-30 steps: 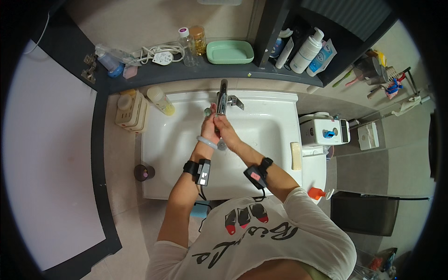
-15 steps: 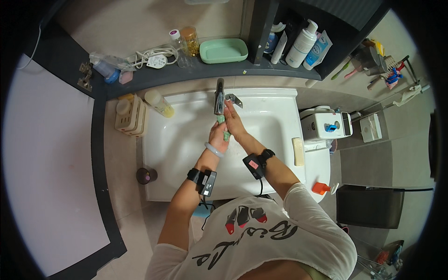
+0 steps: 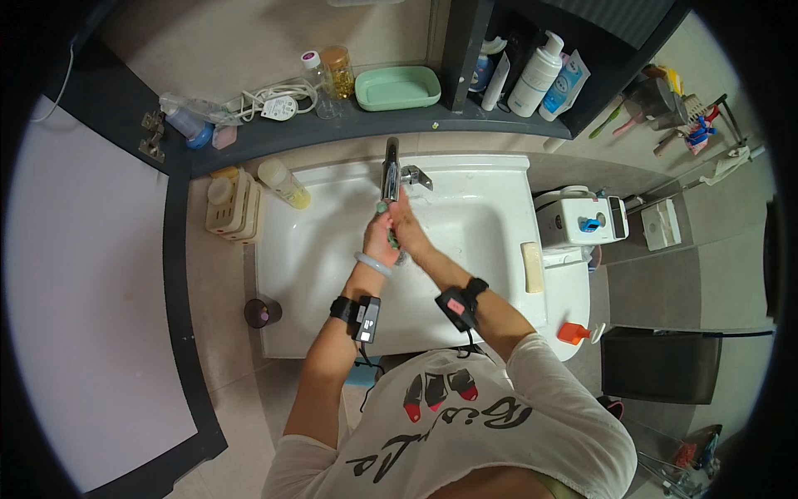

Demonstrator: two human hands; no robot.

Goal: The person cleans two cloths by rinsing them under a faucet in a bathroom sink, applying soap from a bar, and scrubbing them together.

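Under the chrome tap (image 3: pixel 391 173) of the white washbasin (image 3: pixel 312 266), my two hands are together. My left hand (image 3: pixel 380 239), with a pale bangle at its wrist, is closed round a small green object (image 3: pixel 383 208). Bits of green show at both ends of the grip; its kind is hard to make out. Against its right side lies my right hand (image 3: pixel 406 224), fingers stretched toward the tap and palm on the green object and left hand. The tap's lever (image 3: pixel 418 177) stands just right of the spout.
A bottle (image 3: pixel 284 185) stands on the basin's back left corner. Behind, a dark shelf (image 3: pixel 332 133) carries a green dish (image 3: pixel 397 88), jars, a cable and pump bottles. A pale bar-shaped thing (image 3: pixel 532 268) rests on the right rim. A dark cup (image 3: pixel 263 313) is at the left.
Both hands have shifted slightly left and toward me. My right hand has slid back along the left, uncovering the tap's lever.
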